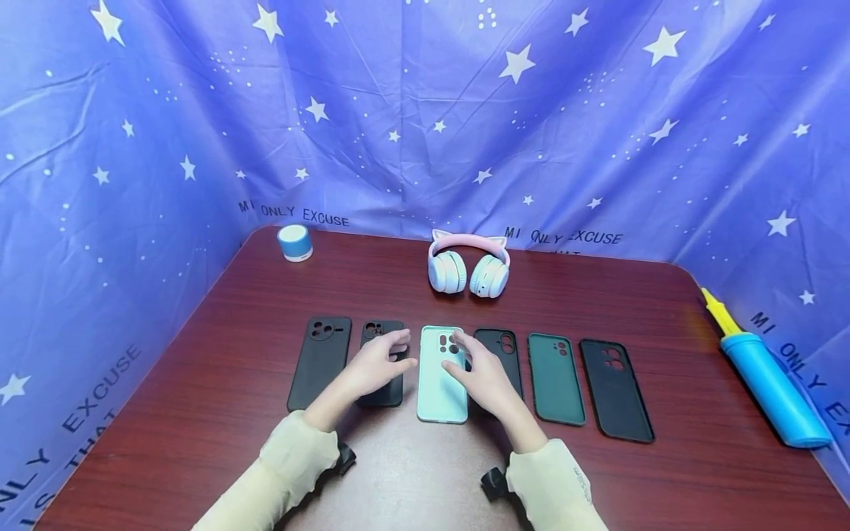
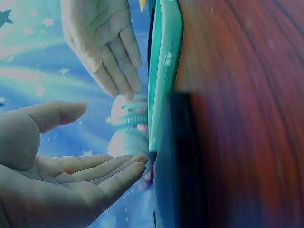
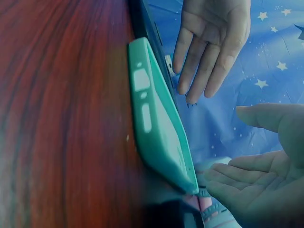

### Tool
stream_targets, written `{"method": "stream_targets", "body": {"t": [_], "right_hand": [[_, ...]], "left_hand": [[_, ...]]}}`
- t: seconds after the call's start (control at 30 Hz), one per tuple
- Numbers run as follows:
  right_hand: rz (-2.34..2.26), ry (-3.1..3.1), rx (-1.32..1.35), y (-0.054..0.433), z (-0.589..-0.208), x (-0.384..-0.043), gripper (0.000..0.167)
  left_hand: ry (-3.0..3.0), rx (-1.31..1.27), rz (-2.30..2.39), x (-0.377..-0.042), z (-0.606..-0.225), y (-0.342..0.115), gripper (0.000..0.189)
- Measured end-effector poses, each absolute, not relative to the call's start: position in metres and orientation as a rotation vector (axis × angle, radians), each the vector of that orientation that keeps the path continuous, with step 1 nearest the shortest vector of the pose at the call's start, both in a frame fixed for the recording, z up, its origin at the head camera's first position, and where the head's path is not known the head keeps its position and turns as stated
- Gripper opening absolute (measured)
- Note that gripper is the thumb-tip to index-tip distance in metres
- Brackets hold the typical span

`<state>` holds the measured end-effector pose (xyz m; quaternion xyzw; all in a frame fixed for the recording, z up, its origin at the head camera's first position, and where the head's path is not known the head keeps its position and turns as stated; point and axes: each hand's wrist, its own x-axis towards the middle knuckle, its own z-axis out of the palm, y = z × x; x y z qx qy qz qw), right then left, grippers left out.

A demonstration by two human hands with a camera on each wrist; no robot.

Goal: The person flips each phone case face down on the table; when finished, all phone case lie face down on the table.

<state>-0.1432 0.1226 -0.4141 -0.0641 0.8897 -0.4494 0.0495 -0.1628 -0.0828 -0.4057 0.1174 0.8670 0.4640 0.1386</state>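
A mint-green phone case (image 1: 434,394) lies on the table between my two hands, its camera cutouts toward the far end. Over the black phone case with a round camera ring (image 1: 392,392) hovers my left hand (image 1: 373,366), fingers relaxed and holding nothing. My right hand (image 1: 488,375) is above the mint case's right edge and partly covers another black phone case (image 1: 490,338); nothing is in its grasp. In the left wrist view, the left palm (image 2: 61,185) faces the other hand. From the right wrist view, the mint case's side shows port holes.
Farther left lies a black phone case (image 1: 319,372); to the right are a dark green case (image 1: 556,387) and a black one (image 1: 614,394). Cat-ear headphones (image 1: 446,273) and a small blue speaker (image 1: 295,245) stand behind. A blue pump (image 1: 770,387) lies at the right edge.
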Motion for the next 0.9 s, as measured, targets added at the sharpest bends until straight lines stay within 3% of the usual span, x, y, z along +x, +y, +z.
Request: {"method": "stream_targets", "body": {"t": [0.4,0.9], "right_hand": [[-1.401,2.662,-0.115,0.134,-0.422,-0.141,0.064],[-1.421,2.675,-0.073,0.130,-0.426,-0.143,0.065]], "left_hand": [[2.433,0.344,1.321,-0.165,-0.414,-0.060,0.059],[2.334,0.269,1.573,-0.169,-0.421,-0.065,0.051]]}}
